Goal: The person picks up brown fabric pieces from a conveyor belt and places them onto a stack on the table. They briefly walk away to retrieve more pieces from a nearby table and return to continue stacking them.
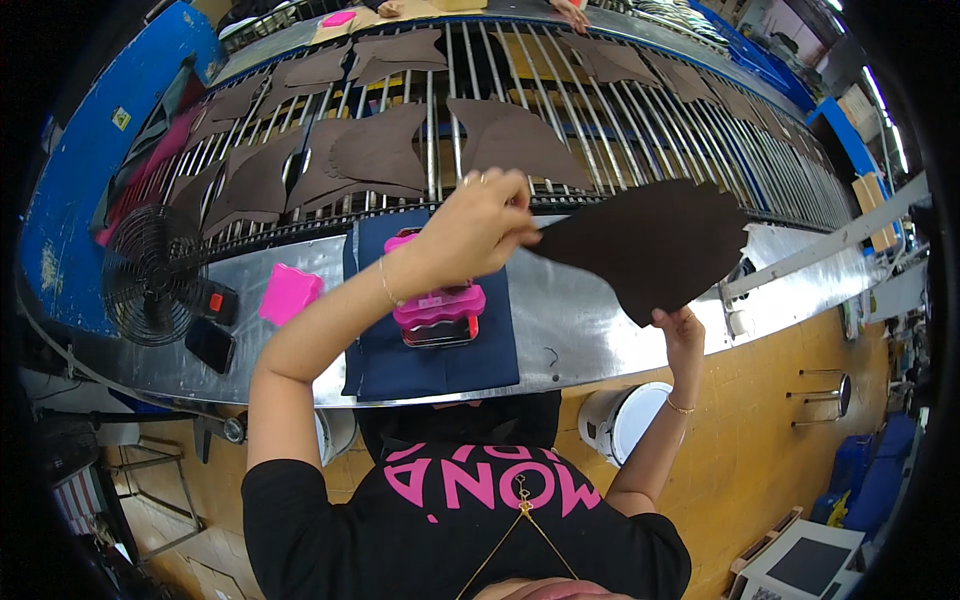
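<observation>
A dark brown flat cut piece (660,245), with a scalloped edge on its far right, is held up in the air between my hands. My left hand (478,222) pinches its narrow left end, fingers closed. Gripping the lower edge, thumb and fingers together, is my right hand (683,335). Below my left forearm, a bright pink scalloped plastic object (440,308) with a dark and red base rests on a folded navy cloth (430,368); the forearm partly hides it. The cloth lies on a metal worktable (570,345).
Across the table runs a roller conveyor (440,80) carrying several brown pieces (375,150). A black fan (155,270), a phone (210,345) and a pink block (290,293) are at left. Co-workers' hands (572,14) show beyond. White buckets (640,420) stand below the table; a metal bar (830,240) crosses at right.
</observation>
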### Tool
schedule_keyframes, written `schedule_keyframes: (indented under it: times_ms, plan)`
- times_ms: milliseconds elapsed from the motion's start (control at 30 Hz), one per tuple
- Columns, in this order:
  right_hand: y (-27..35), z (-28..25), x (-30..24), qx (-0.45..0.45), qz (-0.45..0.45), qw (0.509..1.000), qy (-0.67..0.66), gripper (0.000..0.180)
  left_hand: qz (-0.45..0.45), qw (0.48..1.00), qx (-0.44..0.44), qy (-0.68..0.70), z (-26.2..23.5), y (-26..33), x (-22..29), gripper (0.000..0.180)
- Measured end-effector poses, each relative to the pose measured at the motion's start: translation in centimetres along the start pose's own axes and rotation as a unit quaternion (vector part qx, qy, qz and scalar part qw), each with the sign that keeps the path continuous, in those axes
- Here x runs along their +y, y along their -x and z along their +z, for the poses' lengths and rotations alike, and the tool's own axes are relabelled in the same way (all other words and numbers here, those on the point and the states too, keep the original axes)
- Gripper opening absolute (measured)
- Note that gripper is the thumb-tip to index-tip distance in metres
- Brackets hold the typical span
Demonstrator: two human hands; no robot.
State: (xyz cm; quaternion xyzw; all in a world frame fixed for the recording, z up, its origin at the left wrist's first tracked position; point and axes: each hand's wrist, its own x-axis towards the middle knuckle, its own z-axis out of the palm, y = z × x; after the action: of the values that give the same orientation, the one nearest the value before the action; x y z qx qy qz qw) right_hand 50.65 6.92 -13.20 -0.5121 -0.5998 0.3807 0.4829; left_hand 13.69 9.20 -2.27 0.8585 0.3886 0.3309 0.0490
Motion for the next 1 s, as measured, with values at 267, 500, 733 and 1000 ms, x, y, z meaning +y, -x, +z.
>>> schedule_keyframes:
  times_ms: [267,500,733,1000]
  plan:
    - [-4.0,1.5,-8.4,0.164,-0.23,0.949,0.142,0.047,0.218,0.949,0.176,-0.147,-2.7,-12.8,0.7,0.006]
    - [-11.0,8.9,-6.6,0.03,-0.055,0.998,-0.023,0.03,0.193,0.952,0.171,-0.162,-6.2,-16.4,-3.4,0.019]
    - [-23.5,22.1,0.0,-0.027,0.112,0.922,-0.369,0.033,-0.066,0.974,0.214,-0.039,-11.8,-11.4,-12.3,0.03]
    - [-28.6,30.1,4.2,0.008,0.318,0.886,-0.337,0.054,-0.444,0.888,0.112,0.029,-16.0,4.5,-11.9,0.046]
